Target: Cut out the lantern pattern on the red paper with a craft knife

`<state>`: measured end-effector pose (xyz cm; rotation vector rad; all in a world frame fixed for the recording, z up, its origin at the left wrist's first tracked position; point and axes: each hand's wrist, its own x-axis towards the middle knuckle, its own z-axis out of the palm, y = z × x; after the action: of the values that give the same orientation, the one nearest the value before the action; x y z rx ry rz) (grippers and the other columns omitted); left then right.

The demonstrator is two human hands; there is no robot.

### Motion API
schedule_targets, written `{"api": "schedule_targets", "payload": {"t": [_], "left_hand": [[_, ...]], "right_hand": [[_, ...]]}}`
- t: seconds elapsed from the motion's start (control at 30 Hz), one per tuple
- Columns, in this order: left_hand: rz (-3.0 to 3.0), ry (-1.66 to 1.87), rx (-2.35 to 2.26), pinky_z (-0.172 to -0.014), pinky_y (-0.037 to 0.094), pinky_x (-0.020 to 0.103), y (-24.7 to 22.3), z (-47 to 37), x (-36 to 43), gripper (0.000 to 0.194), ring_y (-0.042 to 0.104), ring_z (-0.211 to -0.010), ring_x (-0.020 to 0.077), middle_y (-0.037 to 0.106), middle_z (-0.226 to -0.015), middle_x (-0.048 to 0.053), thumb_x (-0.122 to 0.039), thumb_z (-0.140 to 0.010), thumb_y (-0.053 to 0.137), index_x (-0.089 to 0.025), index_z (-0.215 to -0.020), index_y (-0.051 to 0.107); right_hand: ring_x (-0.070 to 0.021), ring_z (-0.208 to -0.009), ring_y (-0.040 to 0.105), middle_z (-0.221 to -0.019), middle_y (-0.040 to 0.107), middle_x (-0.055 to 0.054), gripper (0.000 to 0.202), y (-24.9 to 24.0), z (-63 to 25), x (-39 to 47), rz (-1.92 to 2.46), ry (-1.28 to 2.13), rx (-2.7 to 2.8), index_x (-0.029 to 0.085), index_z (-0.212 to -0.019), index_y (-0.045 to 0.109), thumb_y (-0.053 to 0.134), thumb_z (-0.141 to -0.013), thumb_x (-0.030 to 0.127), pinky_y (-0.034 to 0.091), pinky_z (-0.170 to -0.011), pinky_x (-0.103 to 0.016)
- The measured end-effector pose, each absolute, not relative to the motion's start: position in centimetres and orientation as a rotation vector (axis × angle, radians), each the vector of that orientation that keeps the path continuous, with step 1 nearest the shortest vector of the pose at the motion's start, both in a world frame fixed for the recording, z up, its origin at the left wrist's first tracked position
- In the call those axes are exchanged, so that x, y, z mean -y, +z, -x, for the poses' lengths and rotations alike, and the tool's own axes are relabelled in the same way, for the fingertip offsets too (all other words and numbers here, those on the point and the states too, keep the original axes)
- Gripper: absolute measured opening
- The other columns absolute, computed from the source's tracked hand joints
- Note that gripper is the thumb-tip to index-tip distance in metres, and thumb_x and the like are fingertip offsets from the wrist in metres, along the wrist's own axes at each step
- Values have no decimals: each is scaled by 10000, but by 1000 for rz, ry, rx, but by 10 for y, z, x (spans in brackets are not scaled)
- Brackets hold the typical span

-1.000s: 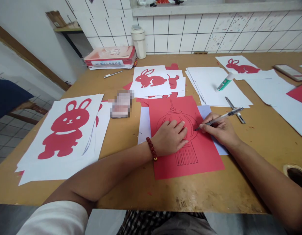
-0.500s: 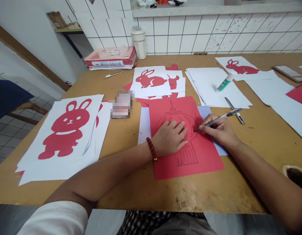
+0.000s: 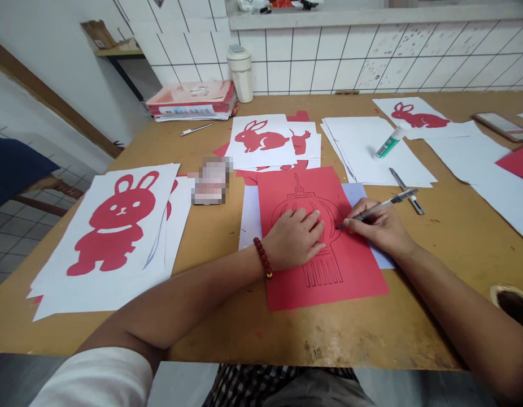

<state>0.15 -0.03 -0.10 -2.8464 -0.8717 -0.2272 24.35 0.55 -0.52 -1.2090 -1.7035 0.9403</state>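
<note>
Your left hand (image 3: pixel 293 240), a dark red beaded bracelet (image 3: pixel 262 259) at its wrist, lies palm down on a bright red rectangular paper sheet (image 3: pixel 358 272), partly covering the black-outlined lantern drawing (image 3: pixel 325 206). Your right hand (image 3: pixel 382 229) grips a slim clear-and-black pen (image 3: pixel 386 204), tip at the lantern's right edge. Pale lilac paper (image 3: pixel 250 212) shows beneath, on your brown desk (image 3: pixel 227 316). Beyond your right hand, a green-and-white cylindrical glue stick (image 3: pixel 389 144) sits on white paper sheets (image 3: pixel 354 138) (a slim grey cutter-like tool (image 3: pixel 408 191) lies nearer you).
</note>
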Motion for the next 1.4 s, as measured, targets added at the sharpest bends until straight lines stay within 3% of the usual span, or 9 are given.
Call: {"api": "schedule_targets", "payload": {"t": [1.4], "left_hand": [[2833,-262,856,-798,422,407,-3,-1,0,440,561,-1032,278,591,-1395,152,-431,-1044,419,-119,-1264,637]], "right_hand": [[-137,-541,534,-587,625,-17,248,-2,-243,-4,1207,952,1751,203,-665,670,811,-751,389,421,-517,-278]]}}
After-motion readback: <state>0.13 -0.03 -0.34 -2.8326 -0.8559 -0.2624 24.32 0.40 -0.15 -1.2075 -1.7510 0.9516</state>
